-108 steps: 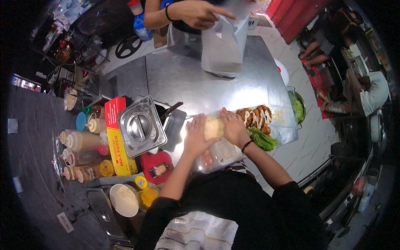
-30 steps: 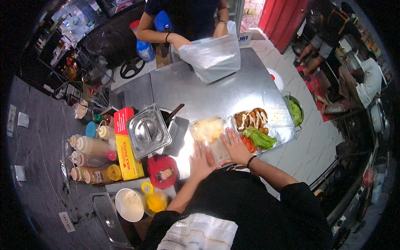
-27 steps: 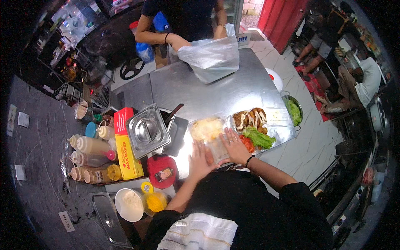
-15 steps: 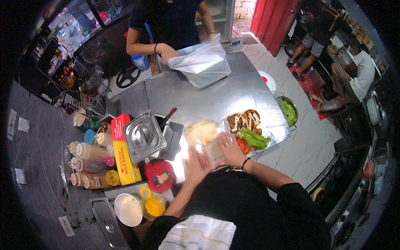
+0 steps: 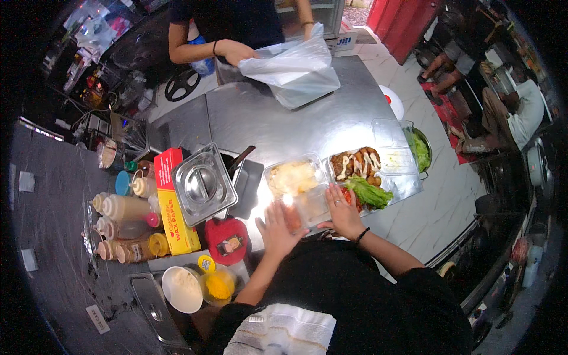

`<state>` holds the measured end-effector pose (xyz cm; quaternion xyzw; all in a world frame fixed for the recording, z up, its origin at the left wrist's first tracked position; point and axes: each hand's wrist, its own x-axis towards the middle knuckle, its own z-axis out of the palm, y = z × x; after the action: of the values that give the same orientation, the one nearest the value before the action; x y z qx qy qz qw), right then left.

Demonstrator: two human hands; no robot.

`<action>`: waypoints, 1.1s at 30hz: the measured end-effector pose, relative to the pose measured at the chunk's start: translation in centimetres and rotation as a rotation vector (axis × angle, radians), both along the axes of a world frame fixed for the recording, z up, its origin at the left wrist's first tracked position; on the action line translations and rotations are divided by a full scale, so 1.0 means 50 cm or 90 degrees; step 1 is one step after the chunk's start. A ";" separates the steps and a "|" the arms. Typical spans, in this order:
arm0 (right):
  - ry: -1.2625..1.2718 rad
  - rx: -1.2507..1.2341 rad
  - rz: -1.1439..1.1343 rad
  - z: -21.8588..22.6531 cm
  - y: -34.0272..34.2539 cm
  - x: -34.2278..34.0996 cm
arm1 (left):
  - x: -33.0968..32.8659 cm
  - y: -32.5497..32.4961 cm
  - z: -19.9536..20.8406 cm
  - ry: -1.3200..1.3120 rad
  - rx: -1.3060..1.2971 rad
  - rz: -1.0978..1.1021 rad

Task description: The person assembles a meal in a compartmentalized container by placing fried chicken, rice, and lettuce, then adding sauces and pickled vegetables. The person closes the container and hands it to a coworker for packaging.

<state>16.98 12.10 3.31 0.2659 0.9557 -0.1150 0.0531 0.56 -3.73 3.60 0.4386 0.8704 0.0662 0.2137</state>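
Observation:
A clear plastic container [image 5: 294, 177] with pale, yellowish-white food in its far part lies on the steel table in front of me. My left hand [image 5: 278, 232] rests on its near left corner, fingers spread, over a reddish portion. My right hand [image 5: 343, 214] is at its near right side, fingers stretched out; a ring and a dark bracelet show. Beside it, to the right, an open clear container [image 5: 381, 164] holds browned pieces with white sauce [image 5: 357, 165], green lettuce [image 5: 371, 192] and red chopped food, which my right hand partly covers.
A steel pan lid [image 5: 204, 183], wax paper box [image 5: 176, 201] and squeeze bottles [image 5: 127, 208] stand left. A white bowl [image 5: 182, 290] and yellow shreds [image 5: 219, 285] are near left. Across the steel table [image 5: 248, 118], a co-worker's hands handle a white plastic bag [image 5: 296, 71].
My hands have moved farther apart, the right one shifting right toward the lettuce, baring more of the clear container. The whole view has shifted slightly. The co-worker still handles the bag.

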 end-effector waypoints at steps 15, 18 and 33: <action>0.447 -0.018 -0.243 0.152 0.237 0.071 | -0.056 0.097 -0.014 0.117 0.133 0.036; 0.469 0.140 -0.355 0.056 0.374 0.200 | -0.054 0.122 -0.028 0.132 0.177 0.043; 0.519 -0.383 -0.575 -0.145 0.797 0.354 | 0.044 0.202 0.050 0.097 0.362 0.244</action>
<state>34.66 51.93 -3.95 0.5478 0.6209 -0.4781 -0.2929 2.75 6.35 6.09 0.3128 0.8973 0.3116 0.0009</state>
